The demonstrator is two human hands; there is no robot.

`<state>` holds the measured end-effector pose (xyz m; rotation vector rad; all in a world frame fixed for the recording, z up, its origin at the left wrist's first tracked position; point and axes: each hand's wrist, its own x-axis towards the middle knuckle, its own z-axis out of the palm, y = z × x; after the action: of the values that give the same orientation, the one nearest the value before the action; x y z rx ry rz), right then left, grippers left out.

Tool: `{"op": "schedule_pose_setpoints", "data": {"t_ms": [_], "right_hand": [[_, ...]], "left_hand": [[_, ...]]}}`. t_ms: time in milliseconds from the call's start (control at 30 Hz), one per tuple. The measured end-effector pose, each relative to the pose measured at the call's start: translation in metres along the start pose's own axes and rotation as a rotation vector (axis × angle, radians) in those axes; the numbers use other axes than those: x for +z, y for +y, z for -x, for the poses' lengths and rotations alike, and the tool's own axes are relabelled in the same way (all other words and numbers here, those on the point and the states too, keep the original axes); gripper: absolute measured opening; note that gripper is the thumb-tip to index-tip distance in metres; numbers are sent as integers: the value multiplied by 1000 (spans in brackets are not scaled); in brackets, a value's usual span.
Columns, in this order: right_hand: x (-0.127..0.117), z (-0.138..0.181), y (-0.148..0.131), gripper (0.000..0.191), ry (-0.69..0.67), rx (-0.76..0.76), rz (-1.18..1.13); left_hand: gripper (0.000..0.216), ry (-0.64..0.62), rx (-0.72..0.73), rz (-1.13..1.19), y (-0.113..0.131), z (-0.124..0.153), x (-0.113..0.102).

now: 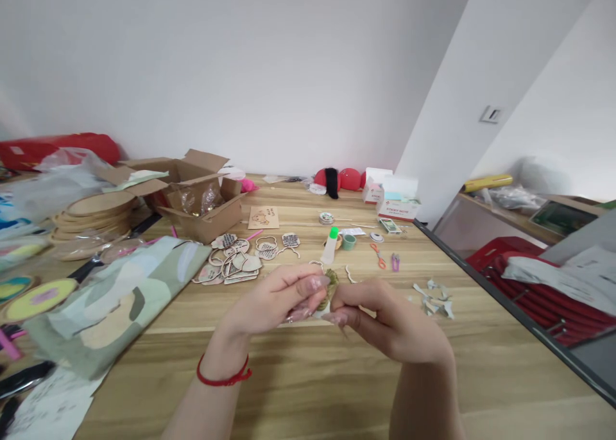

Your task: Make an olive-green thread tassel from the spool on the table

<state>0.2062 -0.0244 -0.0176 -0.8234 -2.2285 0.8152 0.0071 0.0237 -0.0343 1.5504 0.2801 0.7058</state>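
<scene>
Over the front half of the table, my left hand (283,299) is closed on a small olive-green piece (330,288) with a ridged, perhaps braided surface. What it is exactly is too small to tell. My right hand (385,315) meets it from the other side, thumb and fingers pinched together at its edge. Whatever sits between those fingertips is hidden. Just behind the hands stands a glue bottle (329,251) with a green cap. Beyond my right hand lie orange-handled scissors (378,256) and a small purple tool (395,262).
Printed wooden cutouts (235,260) lie in a pile left of the hands, near an open cardboard box (202,219). A patterned cloth bag (125,299) covers the left side. Pale scraps (436,299) lie at right; a green cup (349,242) stands behind.
</scene>
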Motion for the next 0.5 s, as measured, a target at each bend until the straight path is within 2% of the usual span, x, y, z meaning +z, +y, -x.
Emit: {"op": "schedule_pose_setpoints", "data": {"t_ms": [200, 367, 500], "right_hand": [[1, -4, 6, 28, 59, 36, -22], [-2, -4, 10, 30, 138, 109, -29], [-5, 0, 14, 31, 200, 88, -105]], "left_hand": [[51, 141, 83, 317, -11, -13, 12], [50, 166, 95, 730, 0, -17, 19], [49, 177, 69, 1008, 8, -17, 21]]}}
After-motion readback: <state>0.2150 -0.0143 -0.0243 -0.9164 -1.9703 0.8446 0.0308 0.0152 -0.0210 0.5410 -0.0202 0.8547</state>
